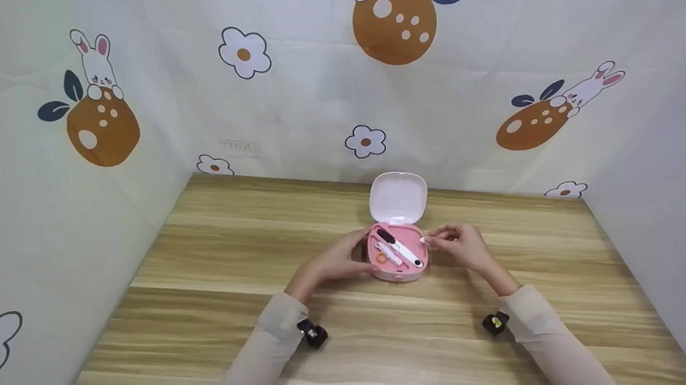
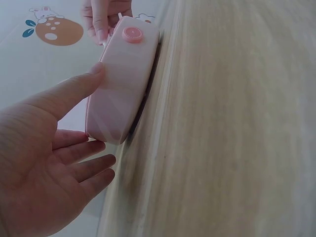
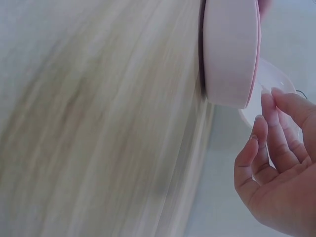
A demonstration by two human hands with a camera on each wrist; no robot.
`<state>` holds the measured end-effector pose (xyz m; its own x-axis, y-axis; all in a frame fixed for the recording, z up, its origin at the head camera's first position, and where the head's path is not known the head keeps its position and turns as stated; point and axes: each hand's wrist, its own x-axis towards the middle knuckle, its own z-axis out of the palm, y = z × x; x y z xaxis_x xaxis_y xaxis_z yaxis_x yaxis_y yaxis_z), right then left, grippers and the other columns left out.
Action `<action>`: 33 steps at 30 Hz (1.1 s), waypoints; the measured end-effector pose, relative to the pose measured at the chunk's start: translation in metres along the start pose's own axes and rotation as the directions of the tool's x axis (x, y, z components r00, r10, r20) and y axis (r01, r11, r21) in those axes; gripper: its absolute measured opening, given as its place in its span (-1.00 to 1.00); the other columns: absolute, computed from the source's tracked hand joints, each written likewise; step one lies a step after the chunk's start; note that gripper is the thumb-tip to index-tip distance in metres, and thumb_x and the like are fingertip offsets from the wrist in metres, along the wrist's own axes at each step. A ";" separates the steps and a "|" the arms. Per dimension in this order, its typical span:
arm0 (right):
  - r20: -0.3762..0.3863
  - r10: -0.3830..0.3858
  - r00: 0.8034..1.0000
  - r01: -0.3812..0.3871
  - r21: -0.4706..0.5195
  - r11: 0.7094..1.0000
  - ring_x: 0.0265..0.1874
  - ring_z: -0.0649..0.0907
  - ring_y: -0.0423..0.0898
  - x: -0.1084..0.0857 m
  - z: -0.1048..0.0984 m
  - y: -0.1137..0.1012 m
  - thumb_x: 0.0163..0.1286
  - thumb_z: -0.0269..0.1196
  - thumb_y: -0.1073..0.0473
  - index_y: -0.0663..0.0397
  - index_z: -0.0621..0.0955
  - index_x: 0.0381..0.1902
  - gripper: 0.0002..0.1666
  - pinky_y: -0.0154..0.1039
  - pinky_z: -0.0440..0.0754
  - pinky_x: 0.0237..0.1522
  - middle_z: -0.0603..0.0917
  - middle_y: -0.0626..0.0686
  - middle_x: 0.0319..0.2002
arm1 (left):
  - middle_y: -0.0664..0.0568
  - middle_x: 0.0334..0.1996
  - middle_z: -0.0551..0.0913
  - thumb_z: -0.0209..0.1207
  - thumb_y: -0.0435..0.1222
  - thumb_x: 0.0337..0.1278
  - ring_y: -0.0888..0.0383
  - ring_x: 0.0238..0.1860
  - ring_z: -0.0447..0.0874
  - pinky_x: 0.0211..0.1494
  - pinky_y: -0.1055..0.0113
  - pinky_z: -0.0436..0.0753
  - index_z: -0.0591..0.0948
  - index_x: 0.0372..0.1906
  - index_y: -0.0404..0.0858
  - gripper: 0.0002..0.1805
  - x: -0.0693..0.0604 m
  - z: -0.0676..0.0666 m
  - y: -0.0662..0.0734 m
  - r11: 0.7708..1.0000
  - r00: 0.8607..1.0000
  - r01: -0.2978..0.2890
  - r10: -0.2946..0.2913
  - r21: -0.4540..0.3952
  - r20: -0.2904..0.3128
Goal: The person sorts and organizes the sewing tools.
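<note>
A small pink case (image 1: pixel 399 276) stands on the table with its white lid (image 1: pixel 399 198) swung up at the back. My left hand (image 1: pixel 337 258) holds the case at its left side, thumb near the front corner and fingers farther back. Over the right rim, my right hand (image 1: pixel 463 248) pinches a tiny white piece (image 1: pixel 423 241) between thumb and forefinger; its kind is too small to tell. Inside the case lie a slim white-handled tool with a dark end (image 1: pixel 406 254), a shorter white item (image 1: pixel 388 254) and an orange ring (image 1: pixel 382 259). Both wrist views hide the case's inside.
Wood-grain tabletop (image 1: pixel 216 234) surrounds the case. A pale cloth (image 1: pixel 297 107) printed with rabbits, oranges and flowers hangs close behind the lid and along both sides. A small black device (image 1: pixel 313 333) sits at the left wrist, and another black device (image 1: pixel 495 323) at the right.
</note>
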<state>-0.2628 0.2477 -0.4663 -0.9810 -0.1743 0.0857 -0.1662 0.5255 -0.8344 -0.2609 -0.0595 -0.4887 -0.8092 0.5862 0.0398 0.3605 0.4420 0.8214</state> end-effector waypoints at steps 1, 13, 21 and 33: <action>-0.002 0.000 1.000 0.000 -0.008 1.000 -0.43 0.71 -0.17 0.001 0.001 0.000 0.37 0.42 0.36 0.54 0.71 -0.13 -0.75 -0.49 0.66 -0.43 0.82 0.26 -0.33 | -0.18 0.62 0.29 0.45 -0.23 0.19 -0.11 0.63 0.21 0.73 0.03 0.14 0.19 0.68 -0.23 0.01 0.000 0.000 0.000 1.000 1.000 -0.002 0.002 0.004 0.001; -0.049 -0.021 0.999 0.022 0.025 0.999 -0.50 0.62 -0.35 0.002 0.016 -0.002 0.32 0.44 0.39 0.49 0.74 -0.17 -0.80 -0.55 0.58 -0.44 0.82 0.23 -0.37 | -0.22 0.61 0.30 0.46 -0.18 0.20 -0.13 0.63 0.22 0.73 -0.01 0.15 0.19 0.66 -0.30 0.02 -0.001 0.002 -0.003 1.000 1.000 -0.019 0.019 -0.016 -0.003; -0.072 -0.039 0.997 0.041 0.035 0.999 -0.52 0.62 -0.35 0.004 0.023 -0.001 0.29 0.45 0.42 0.50 0.73 -0.23 -0.83 -0.55 0.58 -0.44 0.80 0.19 -0.44 | -0.19 0.60 0.32 0.45 -0.22 0.21 -0.08 0.62 0.24 0.73 0.07 0.15 0.19 0.67 -0.29 0.01 0.002 0.002 -0.002 0.998 0.999 -0.030 0.031 -0.052 0.008; -0.105 -0.042 0.994 0.050 0.068 0.996 -0.53 0.60 -0.33 0.006 0.028 -0.002 0.25 0.44 0.48 0.46 0.69 -0.28 -0.88 -0.54 0.59 -0.43 0.76 0.11 -0.48 | -0.20 0.60 0.32 0.46 -0.21 0.19 -0.11 0.62 0.25 0.73 0.02 0.16 0.19 0.67 -0.29 0.02 0.000 0.000 -0.001 0.999 1.000 -0.028 0.028 -0.037 0.003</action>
<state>-0.2653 0.2223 -0.4800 -0.9782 -0.1077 0.1777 -0.2074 0.4583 -0.8643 -0.2616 -0.0601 -0.4898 -0.7973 0.6004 0.0615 0.3660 0.4000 0.8403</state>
